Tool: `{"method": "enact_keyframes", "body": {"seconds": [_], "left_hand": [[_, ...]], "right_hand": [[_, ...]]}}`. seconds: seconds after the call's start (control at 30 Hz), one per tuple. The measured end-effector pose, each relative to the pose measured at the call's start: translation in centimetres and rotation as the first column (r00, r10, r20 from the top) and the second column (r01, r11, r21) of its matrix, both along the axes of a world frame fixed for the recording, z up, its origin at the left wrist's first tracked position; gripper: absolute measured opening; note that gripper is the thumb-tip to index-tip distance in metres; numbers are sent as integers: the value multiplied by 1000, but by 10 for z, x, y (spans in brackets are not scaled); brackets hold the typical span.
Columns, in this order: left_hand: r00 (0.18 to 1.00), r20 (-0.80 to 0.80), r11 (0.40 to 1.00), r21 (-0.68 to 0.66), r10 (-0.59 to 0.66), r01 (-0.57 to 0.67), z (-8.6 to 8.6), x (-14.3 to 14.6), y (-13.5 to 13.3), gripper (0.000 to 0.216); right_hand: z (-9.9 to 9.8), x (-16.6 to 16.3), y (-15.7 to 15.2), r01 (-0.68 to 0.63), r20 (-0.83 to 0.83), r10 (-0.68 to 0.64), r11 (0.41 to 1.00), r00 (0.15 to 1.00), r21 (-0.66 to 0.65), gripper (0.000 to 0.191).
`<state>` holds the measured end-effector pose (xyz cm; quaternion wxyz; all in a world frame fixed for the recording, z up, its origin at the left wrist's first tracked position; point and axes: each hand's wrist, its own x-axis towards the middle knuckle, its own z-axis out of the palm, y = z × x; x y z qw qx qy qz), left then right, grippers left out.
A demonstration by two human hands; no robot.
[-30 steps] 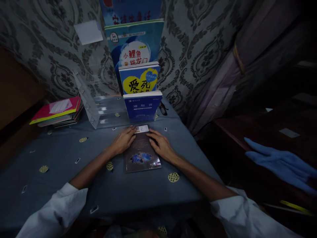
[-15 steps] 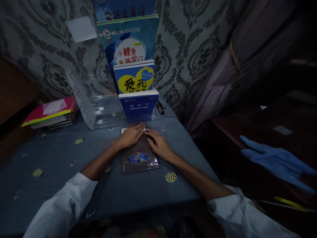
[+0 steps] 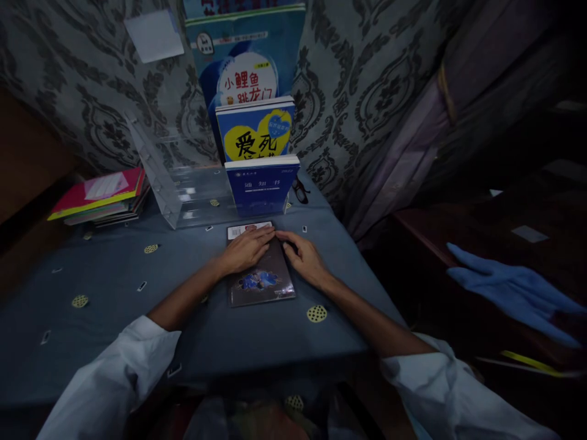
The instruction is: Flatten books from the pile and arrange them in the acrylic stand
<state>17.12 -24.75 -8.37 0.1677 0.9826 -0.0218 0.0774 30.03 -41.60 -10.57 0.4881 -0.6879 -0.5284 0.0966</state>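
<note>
A dark brown book [image 3: 238,293] with a blue picture and a white barcode strip at its top lies flat on the table. My left hand [image 3: 247,249] rests palm down across the book's upper half, its fingers stretched toward the top right corner. At the book's right edge is my right hand [image 3: 306,260], with its index finger extended to that corner and its thumb apart. The two hands' fingertips nearly meet there. Just behind the book stands a blue book [image 3: 263,194] in a clear acrylic stand [image 3: 160,183].
More upright books rise behind it, including a blue-and-yellow one [image 3: 254,134] and a teal one [image 3: 247,43]. Glasses [image 3: 300,190] lie right of the stand. A stack of booklets [image 3: 101,194] sits at left. Blue gloves [image 3: 509,284] lie on a dark surface at right.
My left hand has shifted down and left on the cover, showing more of the barcode strip. My right hand has moved off the cover to the book's right edge. The view has tilted slightly.
</note>
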Motion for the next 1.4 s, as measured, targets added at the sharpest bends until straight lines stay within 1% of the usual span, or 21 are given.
{"method": "enact_keyframes", "body": {"seconds": [0.13, 0.27, 0.47, 0.53, 0.63, 0.7, 0.8, 0.9, 1.03, 1.13, 1.27, 1.33, 1.4], "left_hand": [[1000, -10, 1000, -8, -12, 12, -2, -10, -10, 47], [999, -7, 999, -21, -48, 48, -3, -25, -23, 48], [993, -28, 993, 24, -112, 113, 5, -55, -53, 48], [990, -32, 989, 46, -139, 140, 7, -66, -64, 47], [985, -39, 982, 79, -169, 171, 9, -79, -78, 46], [985, -49, 982, 88, -165, 169, 9, -86, -83, 46], [982, -60, 981, 64, -179, 182, 11, -91, -83, 45], [980, -55, 981, 15, -193, 195, 13, -90, -75, 44], [989, -51, 990, -36, -137, 135, 9, -83, -49, 45], [998, -34, 998, -40, -50, 49, 1, -76, -19, 44], [994, 53, 995, -33, 98, -96, -12, -66, 24, 45], [982, 88, 985, -46, 168, -164, -17, -64, 40, 46], [971, 106, 976, -62, 214, -208, -21, -63, 50, 48]], "right_hand": [[6, -9, -13, -6, -21, 6, 1000, 1000, -8, 39], [10, -22, -32, -6, 2, 6, 1000, 1000, -7, 39], [11, -42, -69, -33, 54, 37, 997, 998, -65, 39], [11, -48, -81, -55, 87, 61, 996, 994, -72, 39], [10, -57, -95, -93, 159, 99, 995, 982, -41, 42], [9, -60, -100, -111, 223, 110, 994, 968, -8, 44], [7, -60, -100, -120, 322, 99, 992, 942, 45, 45], [7, -56, -92, -140, 376, 117, 990, 919, 35, 42], [8, -48, -71, -164, 400, 169, 985, 901, -48, 34], [7, -41, -49, -165, 408, 201, 979, 891, -121, 32], [8, -29, -10, -168, 406, 242, 963, 881, -210, 36], [9, -23, 11, -169, 413, 261, 954, 873, -247, 38], [11, -18, 32, -171, 421, 282, 944, 862, -282, 40]]}}
